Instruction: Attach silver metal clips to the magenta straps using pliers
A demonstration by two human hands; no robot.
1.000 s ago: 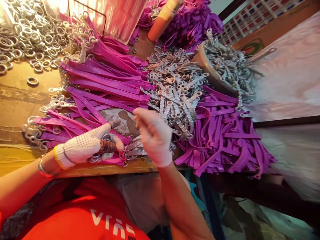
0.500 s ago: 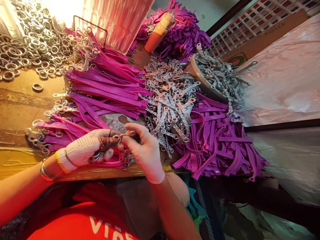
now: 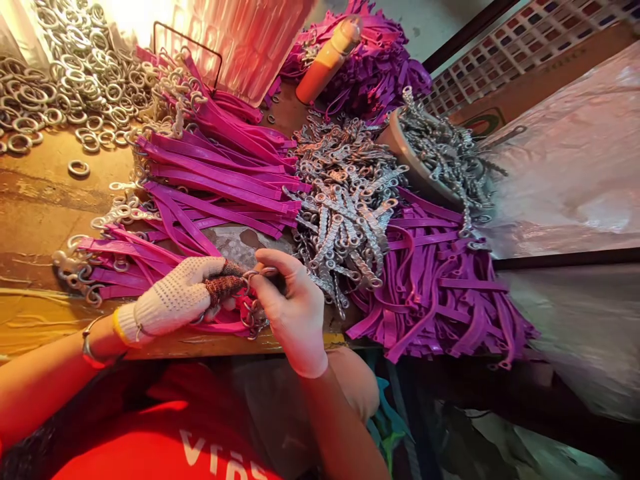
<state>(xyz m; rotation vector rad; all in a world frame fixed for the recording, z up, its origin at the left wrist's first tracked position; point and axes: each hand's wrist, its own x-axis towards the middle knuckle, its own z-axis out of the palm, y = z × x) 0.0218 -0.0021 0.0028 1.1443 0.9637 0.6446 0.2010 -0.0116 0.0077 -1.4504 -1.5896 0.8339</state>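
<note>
At the lower centre, the left hand (image 3: 180, 293), in a dotted knit glove with brown fingers, meets the right hand (image 3: 299, 313), smoothly gloved in white; their fingertips pinch a round metal ring (image 3: 247, 276) between them. Beyond, flat magenta straps (image 3: 215, 177) cover the worn wooden table (image 3: 43, 197) beside ridged silvery links (image 3: 345, 220) heaped mid-frame. Farther back are a tilted bowl (image 3: 400, 143), upper right, an orange-based bottle (image 3: 325, 63), top centre, and a white lattice crate (image 3: 493, 63), top right.

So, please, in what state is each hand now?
Left hand: closed, holding metal rings.
Right hand: closed, pinching at the same metal rings, partly hidden.
</note>
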